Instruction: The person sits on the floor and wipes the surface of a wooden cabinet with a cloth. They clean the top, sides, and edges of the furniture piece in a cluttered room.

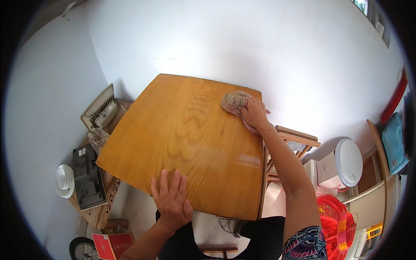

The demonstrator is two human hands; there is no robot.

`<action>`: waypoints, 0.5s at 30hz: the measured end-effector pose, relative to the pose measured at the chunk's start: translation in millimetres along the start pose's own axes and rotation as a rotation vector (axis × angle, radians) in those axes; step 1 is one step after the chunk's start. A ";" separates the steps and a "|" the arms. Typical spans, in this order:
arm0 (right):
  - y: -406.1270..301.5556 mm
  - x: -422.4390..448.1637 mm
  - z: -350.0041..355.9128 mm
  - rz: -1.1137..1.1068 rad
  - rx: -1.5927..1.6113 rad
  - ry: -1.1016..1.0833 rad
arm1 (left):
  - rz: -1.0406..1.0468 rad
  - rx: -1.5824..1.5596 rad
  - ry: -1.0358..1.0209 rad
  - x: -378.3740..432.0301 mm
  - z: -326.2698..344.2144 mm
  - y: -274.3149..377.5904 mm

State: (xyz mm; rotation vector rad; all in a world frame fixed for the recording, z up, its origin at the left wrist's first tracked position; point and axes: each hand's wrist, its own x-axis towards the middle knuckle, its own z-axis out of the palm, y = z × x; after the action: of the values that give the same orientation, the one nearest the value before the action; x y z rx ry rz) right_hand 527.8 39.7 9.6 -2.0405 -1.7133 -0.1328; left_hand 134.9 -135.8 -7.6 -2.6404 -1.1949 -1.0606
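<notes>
Before me is a wooden table (152,130) with a glossy, grained top. At its far right corner my right hand (255,112) presses a crumpled pinkish-brown cloth (232,100) onto the surface. Part of the cloth hangs below the hand along the right edge. My left hand (170,203) rests on the near edge with fingers spread, palm down, holding nothing. A wet or shiny patch shows on the right part of the top.
Left, a wooden side table (102,214) carries a black appliance (87,178) and a white round lidded item (65,181). A chair (299,138) stands at the right, near a white-lidded bucket (348,162) and red lanterns (338,224). A red box (112,245) sits at lower left.
</notes>
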 end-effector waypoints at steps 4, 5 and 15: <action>-32.2 30.3 20.4 0.030 -0.096 0.054 | -0.012 0.018 0.007 2.3 -0.3 2.7; -37.4 25.6 23.5 -0.047 -0.061 0.056 | -0.014 0.022 0.014 2.4 -1.0 3.0; -104.0 -189.0 -85.7 -0.597 0.240 -0.339 | -0.008 -0.029 0.095 6.2 -1.5 -0.7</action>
State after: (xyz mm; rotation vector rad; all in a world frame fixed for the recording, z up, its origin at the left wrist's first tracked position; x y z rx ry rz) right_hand 407.0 -155.1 46.4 -1.3872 -2.3767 0.2326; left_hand 136.5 -131.8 -2.9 -2.5762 -1.1818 -1.1990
